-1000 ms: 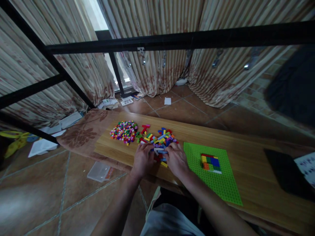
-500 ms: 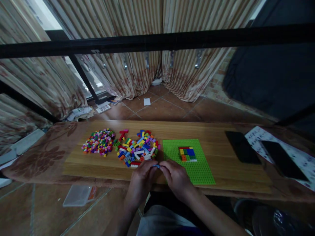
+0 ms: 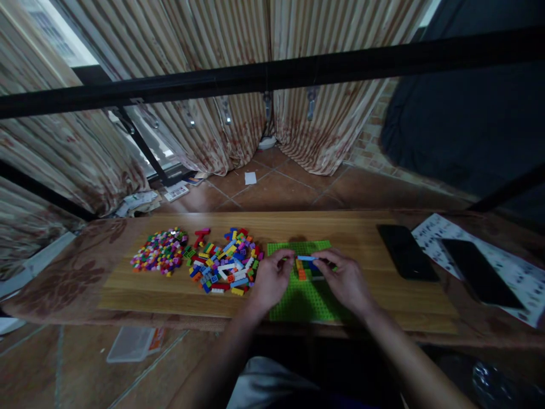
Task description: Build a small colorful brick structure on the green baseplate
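Over the green baseplate (image 3: 284,307) a long light blue building brick (image 3: 306,258) is held level. My right hand (image 3: 346,279) pinches its right end between thumb and fingers. At the other end, my left hand (image 3: 273,277) has thumb and forefinger closed at the brick's left tip. Just below it, a small block of joined bricks stands on the baseplate; its orange brick (image 3: 301,274) shows, while my fingers and the held brick cover much of the rest.
Left of the baseplate lies a pile of mixed larger bricks (image 3: 227,264), and beyond it a heap of tiny bricks (image 3: 160,253). To the right are a black tablet-like slab (image 3: 406,253), a printed sheet (image 3: 434,230) and a phone (image 3: 479,272). A clear plastic box (image 3: 130,344) sits on the floor.
Both hands have moved right and away from me, carrying the light blue brick from the baseplate's near left side to above the joined bricks. The hands are farther apart, and the view has shifted slightly.
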